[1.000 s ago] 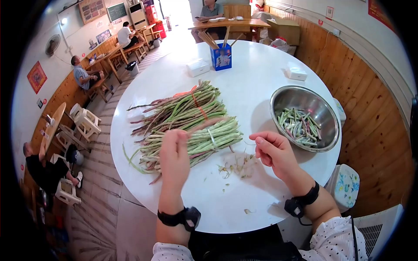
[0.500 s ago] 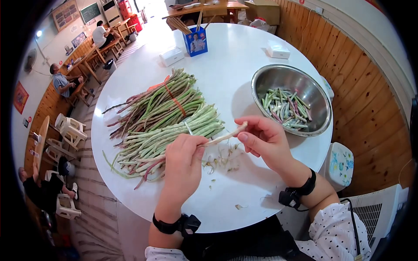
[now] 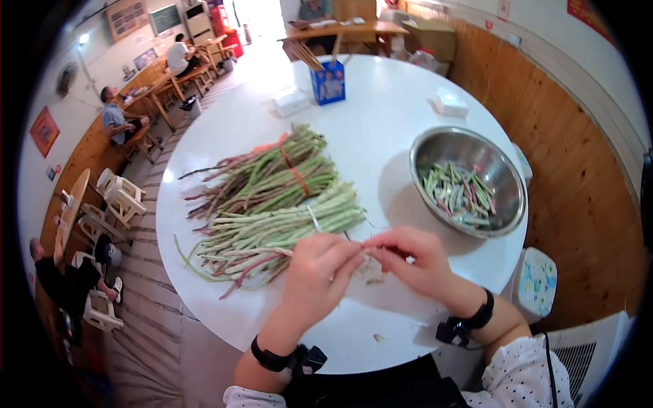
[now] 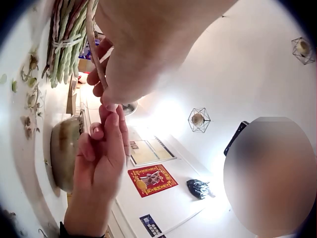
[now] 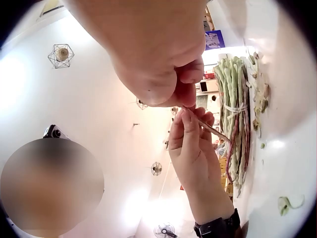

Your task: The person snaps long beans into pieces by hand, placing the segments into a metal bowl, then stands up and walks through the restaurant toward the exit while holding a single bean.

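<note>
Both hands meet over the near part of the white table, in front of the bean bundles. A long bean (image 5: 214, 130) lies in my left hand (image 3: 316, 275), its thumb and fingers gripping it close to one end. My right hand (image 3: 415, 262) pinches that end, its fingertips right against the left ones. In the left wrist view the bean's long part runs past the left hand toward the bundles. A pale green bundle of long beans (image 3: 272, 228) with a white tie lies just beyond the left hand. Behind it is a darker bundle (image 3: 258, 180) with a red tie.
A steel bowl (image 3: 507, 200) with cut bean pieces (image 3: 459, 194) stands to the right. Trimmed scraps (image 4: 32, 96) lie under and near the hands. A blue chopstick box (image 3: 329, 83) and two white tissue packs (image 3: 291, 102) are farther back. Other people sit at tables on the left.
One second ago the hands were apart, the bean in the left. Half a second ago it spanned both hands; now they have come together at its end.
</note>
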Motion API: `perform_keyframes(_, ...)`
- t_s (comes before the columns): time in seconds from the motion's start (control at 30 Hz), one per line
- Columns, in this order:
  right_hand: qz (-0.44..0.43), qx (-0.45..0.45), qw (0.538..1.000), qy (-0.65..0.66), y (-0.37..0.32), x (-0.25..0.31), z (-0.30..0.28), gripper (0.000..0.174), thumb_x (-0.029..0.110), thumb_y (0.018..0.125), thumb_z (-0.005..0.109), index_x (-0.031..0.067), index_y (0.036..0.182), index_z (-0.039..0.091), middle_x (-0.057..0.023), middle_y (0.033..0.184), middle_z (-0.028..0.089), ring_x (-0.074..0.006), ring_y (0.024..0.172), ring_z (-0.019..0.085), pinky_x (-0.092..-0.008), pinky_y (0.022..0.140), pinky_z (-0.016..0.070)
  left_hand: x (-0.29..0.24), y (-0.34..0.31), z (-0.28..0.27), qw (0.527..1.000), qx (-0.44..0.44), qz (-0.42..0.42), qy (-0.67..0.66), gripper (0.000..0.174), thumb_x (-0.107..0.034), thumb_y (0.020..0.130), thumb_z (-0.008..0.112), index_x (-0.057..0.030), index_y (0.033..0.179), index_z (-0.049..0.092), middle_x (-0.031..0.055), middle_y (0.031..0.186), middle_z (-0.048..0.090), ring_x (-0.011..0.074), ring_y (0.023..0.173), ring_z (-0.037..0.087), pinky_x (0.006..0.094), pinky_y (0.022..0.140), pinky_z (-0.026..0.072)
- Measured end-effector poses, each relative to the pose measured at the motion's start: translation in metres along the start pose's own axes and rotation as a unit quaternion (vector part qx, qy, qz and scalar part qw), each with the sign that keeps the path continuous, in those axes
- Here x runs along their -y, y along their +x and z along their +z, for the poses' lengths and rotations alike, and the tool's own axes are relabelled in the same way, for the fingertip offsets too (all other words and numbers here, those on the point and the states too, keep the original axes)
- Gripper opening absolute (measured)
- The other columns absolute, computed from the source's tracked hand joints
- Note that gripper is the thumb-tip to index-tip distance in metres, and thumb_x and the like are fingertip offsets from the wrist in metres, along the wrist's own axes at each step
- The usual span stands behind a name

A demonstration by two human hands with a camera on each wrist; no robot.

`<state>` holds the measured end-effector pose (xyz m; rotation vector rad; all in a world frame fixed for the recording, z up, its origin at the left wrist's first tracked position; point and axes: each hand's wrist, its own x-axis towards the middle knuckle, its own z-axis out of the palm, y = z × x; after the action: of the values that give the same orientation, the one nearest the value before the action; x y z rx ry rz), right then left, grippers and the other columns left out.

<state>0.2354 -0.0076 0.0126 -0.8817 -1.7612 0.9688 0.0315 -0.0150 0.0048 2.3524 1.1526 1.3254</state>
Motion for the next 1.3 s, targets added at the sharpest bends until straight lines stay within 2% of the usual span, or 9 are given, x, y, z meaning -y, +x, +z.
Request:
perform_keyframes(0.2,-0.157,-0.031,0.958,-0.24,0.004,-0.003,0.003,0.016,0.003,0.079,0.073,0.0069,0.094,0.073,-0.0088,0.084,0.069,-0.0258,0.072,0.065,-0.0348,0.061,0.0516,-0.006,0.001,0.001,0.995,-0.035,0.033,0.087,0.012,-0.009,0.076,0.075,-0.0078,0.087,0.071,0.0034,0.079,0.061,0.0236,0.077,0.057,0.0368,0.071,0.0437)
perform_keyframes(0.3,-0.173,-0.037,0.947,-0.269,0.004,-0.007,0.005,0.013,0.003,0.079,0.073,0.0065,0.092,0.073,-0.0087,0.085,0.068,-0.0257,0.072,0.065,-0.0349,0.061,0.0514,-0.007,-0.002,0.006,0.994,-0.035,0.029,0.095,0.011,-0.009,0.075,0.075,-0.008,0.086,0.071,0.0025,0.078,0.061,0.0234,0.075,0.056,0.0363,0.07,0.0445)
perform_keyframes(0.5,-0.049,-0.007,0.975,-0.217,0.001,0.004,0.01,0.013,0.002,0.08,0.072,0.0058,0.092,0.072,-0.008,0.084,0.068,-0.0217,0.069,0.065,-0.0308,0.054,0.0492,-0.003,-0.004,0.008,0.993,-0.036,0.039,0.106,0.012,-0.009,0.073,0.073,-0.0087,0.084,0.07,0.0019,0.079,0.059,0.0221,0.076,0.055,0.0345,0.067,0.0465)
perform_keyframes(0.7,-0.069,0.007,0.978,-0.195,0.002,-0.006,0.008,0.012,0.003,0.082,0.072,0.0042,0.093,0.071,-0.0085,0.083,0.067,-0.0164,0.066,0.063,-0.0253,0.05,0.0463,-0.003,-0.007,0.007,0.986,-0.04,0.08,0.141,0.006,-0.011,0.073,0.068,-0.0091,0.078,0.064,0.0028,0.078,0.054,0.0225,0.075,0.053,0.034,0.064,0.0465)
perform_keyframes(0.8,-0.012,-0.015,0.995,-0.101,-0.004,-0.011,0.009,0.009,0.004,0.085,0.072,0.003,0.093,0.07,-0.0069,0.084,0.067,-0.012,0.067,0.062,-0.0226,0.051,0.0451,-0.008,-0.006,0.007,0.989,-0.075,0.07,0.102,0.005,-0.012,0.075,0.066,-0.0093,0.075,0.062,0.0031,0.077,0.052,0.0227,0.074,0.052,0.0345,0.064,0.0463)
perform_keyframes(0.9,0.116,-0.014,0.988,0.102,-0.009,-0.004,0.012,0.01,0.007,0.091,0.068,0.0013,0.1,0.067,-0.0036,0.088,0.067,-0.0049,0.066,0.057,-0.0186,0.052,0.0428,-0.011,-0.006,0.007,0.99,-0.105,0.061,0.074,0.005,-0.011,0.075,0.068,-0.0089,0.079,0.065,0.0031,0.079,0.054,0.0232,0.077,0.054,0.0342,0.065,0.0467)
perform_keyframes(1.0,0.119,-0.027,0.977,0.172,-0.01,-0.007,0.016,0.012,0.008,0.093,0.066,0.0002,0.103,0.066,-0.0039,0.089,0.067,-0.0034,0.066,0.055,-0.0172,0.052,0.0413,-0.013,-0.009,0.006,0.991,-0.112,0.041,0.061,0.011,-0.009,0.076,0.069,-0.0081,0.087,0.069,0.0037,0.083,0.057,0.0244,0.079,0.055,0.0345,0.068,0.0472)
perform_keyframes(1.1,0.126,-0.04,0.983,0.13,-0.006,-0.003,0.02,0.011,0.008,0.093,0.065,-0.0009,0.1,0.064,-0.0061,0.084,0.068,-0.0043,0.063,0.055,-0.0176,0.052,0.0418,-0.009,-0.008,0.005,0.989,-0.132,0.032,0.057,0.013,-0.009,0.076,0.069,-0.0073,0.089,0.068,0.0049,0.083,0.057,0.0261,0.079,0.055,0.0361,0.07,0.0473)
perform_keyframes(1.3,0.084,0.029,0.996,-0.021,-0.005,-0.016,0.016,0.009,0.01,0.091,0.068,0.0022,0.095,0.067,-0.0004,0.082,0.066,-0.0035,0.067,0.056,-0.0183,0.054,0.0414,-0.006,-0.002,0.003,0.983,-0.176,0.05,0.02,0.015,-0.003,0.075,0.072,-0.0071,0.089,0.068,0.0064,0.081,0.06,0.0276,0.073,0.056,0.0365,0.065,0.0451)
